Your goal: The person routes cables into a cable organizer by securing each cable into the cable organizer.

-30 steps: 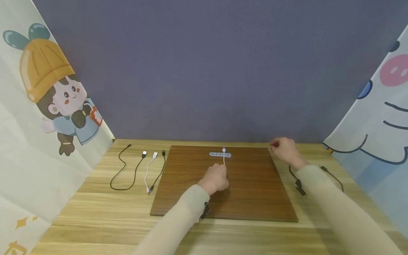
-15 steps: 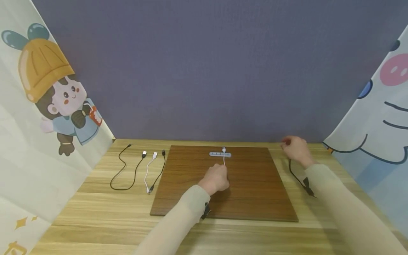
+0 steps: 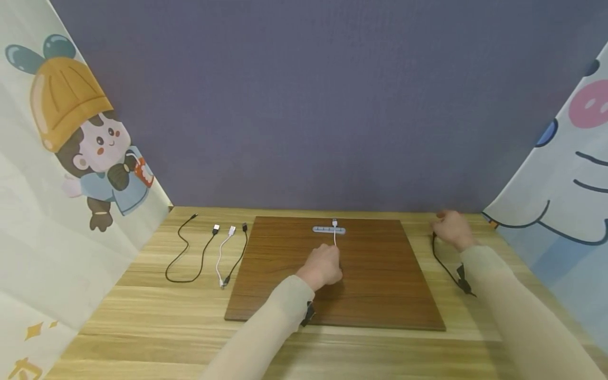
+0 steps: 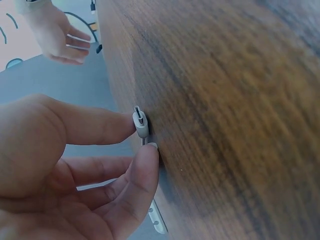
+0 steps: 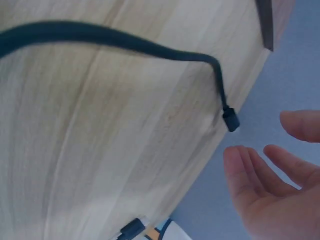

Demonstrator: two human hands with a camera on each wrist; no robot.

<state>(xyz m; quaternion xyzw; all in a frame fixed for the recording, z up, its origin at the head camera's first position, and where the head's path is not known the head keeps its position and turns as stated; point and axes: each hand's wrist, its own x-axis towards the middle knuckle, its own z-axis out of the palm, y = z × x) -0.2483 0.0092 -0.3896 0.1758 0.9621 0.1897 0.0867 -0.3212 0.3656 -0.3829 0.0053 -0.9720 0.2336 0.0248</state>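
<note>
My left hand (image 3: pixel 320 267), over the middle of the dark wooden board (image 3: pixel 380 274), pinches the small plug (image 4: pixel 141 126) of a white charging cable (image 3: pixel 335 238) between thumb and fingertips. That cable runs back to a pale cable clip strip (image 3: pixel 323 229) near the board's far edge, where its USB-A plug (image 3: pixel 334 223) lies over the strip. My right hand (image 3: pixel 453 230) is off the board's right side, fingers loosely bent with nothing between them. Just beyond its fingertips in the right wrist view is the small plug (image 5: pixel 231 120) of a black cable (image 5: pixel 125 41) lying on the table.
Left of the board lie a long black cable (image 3: pixel 167 269), a short white cable (image 3: pixel 219 257) and a short black cable (image 3: pixel 242 253). Another black plug (image 5: pixel 131 229) shows near the table edge in the right wrist view. A grey-blue panel (image 3: pixel 304 105) stands behind the table.
My right hand has moved right, away from the board's far right corner, to beside the black cable's end. My left hand has kept its place and its pinch.
</note>
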